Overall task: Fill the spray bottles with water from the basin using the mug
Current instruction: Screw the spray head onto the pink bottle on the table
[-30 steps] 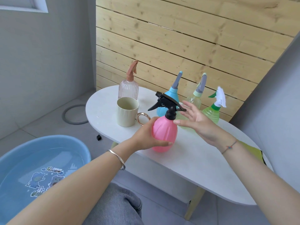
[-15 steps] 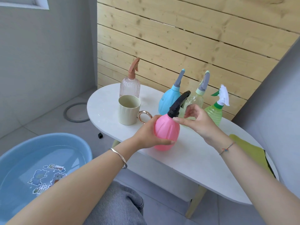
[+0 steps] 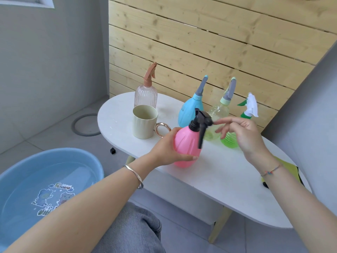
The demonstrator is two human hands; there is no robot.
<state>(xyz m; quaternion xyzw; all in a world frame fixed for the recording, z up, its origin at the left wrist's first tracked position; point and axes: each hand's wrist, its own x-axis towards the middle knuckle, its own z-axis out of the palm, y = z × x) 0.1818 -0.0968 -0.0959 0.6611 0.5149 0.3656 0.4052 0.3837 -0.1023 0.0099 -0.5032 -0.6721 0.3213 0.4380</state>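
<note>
A pink spray bottle (image 3: 184, 143) with a black trigger head (image 3: 201, 121) stands on the white oval table (image 3: 218, 176). My left hand (image 3: 167, 148) grips its body from the left. My right hand (image 3: 244, 134) reaches in from the right, and its extended fingertips touch the black head, whose trigger hangs down toward me. A cream mug (image 3: 144, 125) with a gold handle stands empty to the left of the bottle. On the floor at lower left, a blue basin (image 3: 54, 154) holds water.
Behind stand a ribbed clear bottle (image 3: 145, 95) with a brown head, a blue bottle (image 3: 187, 112), a pale yellow bottle (image 3: 218, 112) and a green bottle (image 3: 229, 141). A yellow cloth (image 3: 291, 168) lies at the table's right edge. Wooden slats back the table.
The black spray head has turned on the pink bottle: its trigger pointed left, then away, and now hangs toward me. My right hand worked it round; my left hand kept its grip.
</note>
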